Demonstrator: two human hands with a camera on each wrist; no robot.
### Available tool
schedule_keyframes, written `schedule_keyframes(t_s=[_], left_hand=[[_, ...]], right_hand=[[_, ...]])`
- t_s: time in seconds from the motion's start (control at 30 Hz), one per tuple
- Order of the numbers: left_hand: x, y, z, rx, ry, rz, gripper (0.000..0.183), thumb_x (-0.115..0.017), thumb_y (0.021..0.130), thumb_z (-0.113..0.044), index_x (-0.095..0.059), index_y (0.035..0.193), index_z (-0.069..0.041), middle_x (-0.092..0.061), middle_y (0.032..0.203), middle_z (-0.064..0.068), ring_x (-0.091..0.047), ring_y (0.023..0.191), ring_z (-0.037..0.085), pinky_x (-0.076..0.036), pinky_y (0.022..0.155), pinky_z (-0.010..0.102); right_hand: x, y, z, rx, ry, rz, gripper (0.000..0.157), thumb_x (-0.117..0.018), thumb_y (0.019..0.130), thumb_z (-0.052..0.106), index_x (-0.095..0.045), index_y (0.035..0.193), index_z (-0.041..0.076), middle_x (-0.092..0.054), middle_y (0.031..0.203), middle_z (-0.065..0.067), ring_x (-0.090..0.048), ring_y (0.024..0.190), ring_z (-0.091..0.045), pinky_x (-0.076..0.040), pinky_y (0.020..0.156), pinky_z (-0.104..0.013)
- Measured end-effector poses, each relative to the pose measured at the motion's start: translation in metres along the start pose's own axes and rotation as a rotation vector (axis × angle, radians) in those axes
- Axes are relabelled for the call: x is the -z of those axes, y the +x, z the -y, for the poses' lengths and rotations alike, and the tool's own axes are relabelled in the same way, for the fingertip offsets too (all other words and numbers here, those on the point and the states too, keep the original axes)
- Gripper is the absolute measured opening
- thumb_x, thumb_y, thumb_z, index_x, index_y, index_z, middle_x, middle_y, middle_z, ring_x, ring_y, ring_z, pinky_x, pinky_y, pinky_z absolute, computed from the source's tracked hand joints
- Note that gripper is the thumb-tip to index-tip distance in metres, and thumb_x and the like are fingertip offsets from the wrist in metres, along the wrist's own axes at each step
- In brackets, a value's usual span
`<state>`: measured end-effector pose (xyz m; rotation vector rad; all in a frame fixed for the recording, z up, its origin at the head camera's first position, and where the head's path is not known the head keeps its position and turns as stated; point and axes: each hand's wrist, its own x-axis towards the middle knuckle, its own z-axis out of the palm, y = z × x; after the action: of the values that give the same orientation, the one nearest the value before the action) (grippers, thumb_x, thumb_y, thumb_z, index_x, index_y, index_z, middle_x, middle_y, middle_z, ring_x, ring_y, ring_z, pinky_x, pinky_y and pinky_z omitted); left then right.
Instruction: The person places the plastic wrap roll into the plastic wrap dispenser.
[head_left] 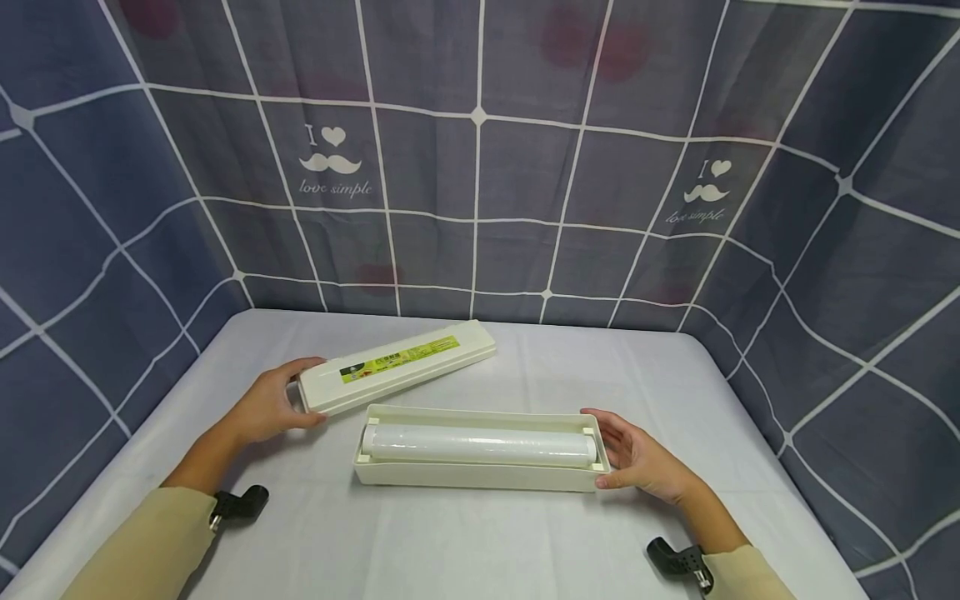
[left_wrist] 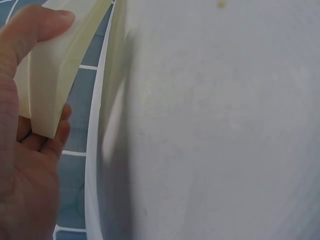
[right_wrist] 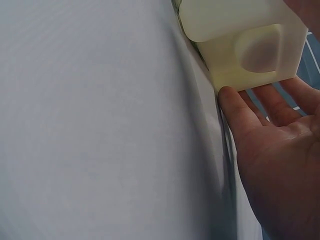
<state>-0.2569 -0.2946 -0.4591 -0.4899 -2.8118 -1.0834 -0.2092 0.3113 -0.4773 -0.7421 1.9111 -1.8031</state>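
Note:
My left hand (head_left: 262,406) holds the left end of a long cream lid (head_left: 427,379) with a green label, thumb on the near side and fingers on the far side. In the left wrist view the thumb lies across the lid (left_wrist: 45,95) and the fingertips curl round its end. The lid slants up to the right, behind an uncovered cream box (head_left: 480,477). Inside this box lies a shiny roll of plastic wrap (head_left: 480,446). At the box's right end, my right hand (head_left: 645,462) grips it between thumb and fingers.
A white cloth (head_left: 480,550) covers the table. Dark grey-blue checked curtains (head_left: 525,183) with white lines stand round the back and both sides. A black camera mount (head_left: 242,503) sits on the left wrist, another mount (head_left: 675,560) on the right.

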Motion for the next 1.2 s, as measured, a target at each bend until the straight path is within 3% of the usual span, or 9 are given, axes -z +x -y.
schedule_keyframes(t_s=[0.23,0.37,0.6,0.77,0.83,0.93,1.0,1.07,1.2], left_hand=[[-0.002,-0.001,0.001,0.01,-0.015,-0.017,0.092,-0.097,0.067,-0.025,-0.052,0.145,-0.004,-0.058,0.144,0.019,-0.056,0.128,0.038,-0.043,0.099,0.035],[-0.003,-0.002,0.0,0.011,-0.024,-0.024,0.092,-0.097,0.068,-0.026,-0.052,0.146,-0.005,-0.057,0.146,0.019,-0.054,0.13,0.037,-0.042,0.1,0.033],[-0.005,-0.001,-0.002,0.01,-0.043,-0.029,0.093,-0.097,0.069,-0.026,-0.052,0.147,-0.005,-0.056,0.148,0.018,-0.05,0.136,0.038,-0.041,0.108,0.054],[-0.007,-0.002,-0.003,0.005,-0.038,-0.048,0.092,-0.097,0.069,-0.026,-0.053,0.147,-0.009,-0.057,0.148,0.015,-0.05,0.135,0.034,-0.04,0.108,0.027],[-0.007,-0.002,-0.004,0.008,-0.039,-0.054,0.091,-0.097,0.069,-0.026,-0.053,0.147,-0.011,-0.057,0.148,0.014,-0.05,0.134,0.033,-0.038,0.105,0.021],[-0.007,-0.003,-0.006,0.009,-0.059,-0.062,0.091,-0.097,0.068,-0.024,-0.053,0.147,-0.013,-0.057,0.148,0.014,-0.049,0.134,0.028,-0.041,0.114,0.035],[-0.006,-0.002,-0.008,0.013,-0.084,-0.064,0.091,-0.097,0.068,-0.023,-0.054,0.147,-0.013,-0.057,0.148,0.013,-0.048,0.135,0.018,-0.04,0.117,0.048],[-0.006,-0.002,-0.01,0.009,-0.119,-0.07,0.09,-0.097,0.068,-0.02,-0.054,0.147,-0.013,-0.056,0.148,0.014,-0.045,0.133,0.005,-0.037,0.119,0.051],[-0.003,-0.002,-0.014,0.0,-0.174,-0.075,0.09,-0.096,0.069,-0.015,-0.053,0.148,-0.011,-0.054,0.149,0.014,-0.037,0.126,-0.015,-0.033,0.117,0.013]], right_hand=[[-0.001,0.0,0.0,-0.002,0.008,0.003,0.101,-0.08,0.078,-0.011,-0.018,0.157,-0.01,-0.036,0.159,-0.023,-0.048,0.141,-0.007,-0.05,0.107,-0.024],[0.0,0.0,0.0,-0.005,0.02,0.007,0.101,-0.08,0.079,-0.012,-0.016,0.157,-0.01,-0.036,0.158,-0.024,-0.049,0.14,-0.008,-0.051,0.107,-0.024],[0.001,0.0,0.0,-0.006,0.027,0.009,0.1,-0.079,0.079,-0.012,-0.018,0.158,-0.008,-0.036,0.159,-0.023,-0.05,0.139,-0.007,-0.052,0.106,-0.025],[0.001,0.0,-0.001,0.009,0.021,0.013,0.1,-0.08,0.079,-0.012,-0.017,0.157,-0.01,-0.034,0.159,-0.026,-0.048,0.141,-0.008,-0.049,0.109,-0.023],[0.001,0.0,-0.001,0.011,0.02,0.012,0.101,-0.08,0.078,-0.012,-0.016,0.157,-0.011,-0.035,0.159,-0.024,-0.046,0.142,-0.008,-0.048,0.11,-0.022],[0.001,0.0,0.0,0.007,0.018,0.009,0.103,-0.081,0.078,-0.011,-0.015,0.157,-0.011,-0.036,0.159,-0.021,-0.046,0.142,-0.007,-0.048,0.11,-0.022],[0.001,0.001,0.0,0.004,0.016,0.009,0.104,-0.081,0.078,-0.011,-0.014,0.157,-0.012,-0.036,0.159,-0.021,-0.046,0.142,-0.006,-0.048,0.11,-0.022],[0.001,0.001,0.0,0.002,0.011,0.008,0.104,-0.082,0.077,-0.01,-0.014,0.157,-0.012,-0.036,0.159,-0.022,-0.047,0.141,-0.006,-0.048,0.109,-0.022],[0.001,0.001,0.0,-0.002,0.002,0.004,0.105,-0.082,0.076,-0.011,-0.015,0.157,-0.012,-0.034,0.158,-0.026,-0.048,0.14,-0.005,-0.048,0.11,-0.021]])
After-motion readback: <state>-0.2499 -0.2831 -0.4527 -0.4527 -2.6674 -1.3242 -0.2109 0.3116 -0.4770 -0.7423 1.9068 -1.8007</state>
